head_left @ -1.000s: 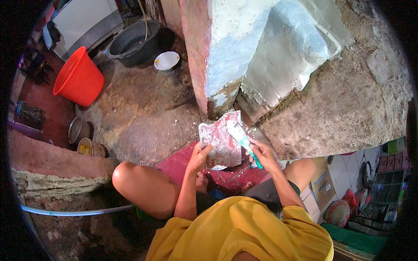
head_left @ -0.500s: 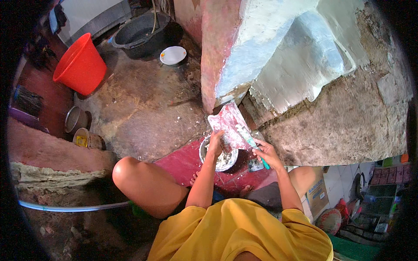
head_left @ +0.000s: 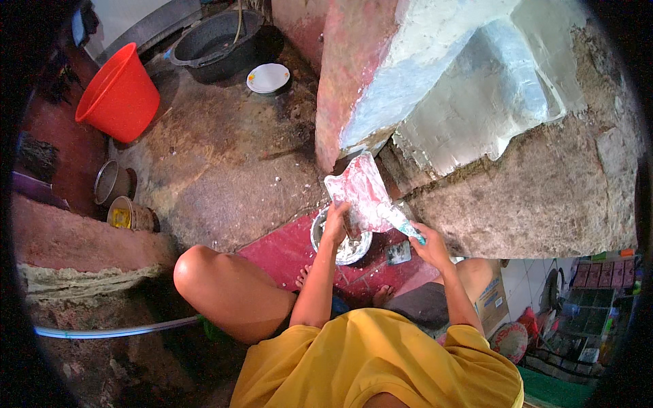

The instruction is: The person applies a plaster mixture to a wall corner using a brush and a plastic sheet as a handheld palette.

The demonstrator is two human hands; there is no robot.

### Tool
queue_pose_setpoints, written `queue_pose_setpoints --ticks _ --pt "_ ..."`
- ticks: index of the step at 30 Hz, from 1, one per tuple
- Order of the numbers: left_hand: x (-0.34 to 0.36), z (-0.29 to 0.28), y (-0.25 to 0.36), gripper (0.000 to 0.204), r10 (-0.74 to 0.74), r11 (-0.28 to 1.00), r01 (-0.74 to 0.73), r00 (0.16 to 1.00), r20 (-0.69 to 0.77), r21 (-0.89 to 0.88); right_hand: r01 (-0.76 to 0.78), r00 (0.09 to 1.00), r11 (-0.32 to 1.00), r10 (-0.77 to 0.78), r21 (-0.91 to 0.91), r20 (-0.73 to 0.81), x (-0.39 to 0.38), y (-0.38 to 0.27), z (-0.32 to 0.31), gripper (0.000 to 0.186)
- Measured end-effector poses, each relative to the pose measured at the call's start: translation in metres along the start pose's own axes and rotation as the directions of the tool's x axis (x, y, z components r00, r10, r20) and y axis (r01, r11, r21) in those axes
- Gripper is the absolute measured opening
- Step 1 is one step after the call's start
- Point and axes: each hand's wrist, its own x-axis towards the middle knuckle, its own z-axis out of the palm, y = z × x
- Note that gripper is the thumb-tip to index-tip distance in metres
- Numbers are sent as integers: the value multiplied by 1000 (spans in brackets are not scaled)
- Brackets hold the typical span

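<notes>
My left hand (head_left: 336, 222) grips the near edge of a flat red board (head_left: 362, 185) smeared with white putty. In my right hand (head_left: 430, 246) is a putty knife (head_left: 408, 228) with a green handle, its whitened blade lying at the board's right edge. Below the board sits a round bowl (head_left: 354, 254) with white putty in it, partly hidden by my left hand and the board. Just ahead, a wall corner (head_left: 394, 112) carries white and pale grey putty, with a ragged lower edge over rough masonry.
A rough ledge (head_left: 530, 197) borders my right side. A small clear-looking piece (head_left: 398, 253) lies by the bowl on the red floor (head_left: 272, 248). Farther left stand a red bucket (head_left: 126, 98), a black tub (head_left: 218, 51), a white lid-like disc (head_left: 268, 78) and a small tub (head_left: 139, 216).
My right hand has shifted slightly right and turned the putty knife, so its handle now points more sideways. The board has tilted slightly in my left hand. The view has shifted a little.
</notes>
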Motion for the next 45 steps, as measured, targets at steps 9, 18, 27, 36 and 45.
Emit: queue_pose_setpoints --ticks 9,18,27,36,45 --pt "-8 1 15 30 -162 930 134 985 54 341 76 995 979 -85 189 44 15 23 3 35" --pt "-21 19 40 33 -163 888 143 987 10 438 -60 964 990 24 129 266 20 22 -26 38" --pt "-4 7 5 33 43 768 -212 959 281 605 -205 941 866 45 456 337 16 26 14 39" --pt "-16 9 22 25 -12 788 -128 975 222 602 -78 965 876 -53 476 255 22 2 32 41" --pt "-7 -8 19 30 -83 876 4 986 142 481 -38 980 811 -85 584 182 27 12 54 41"
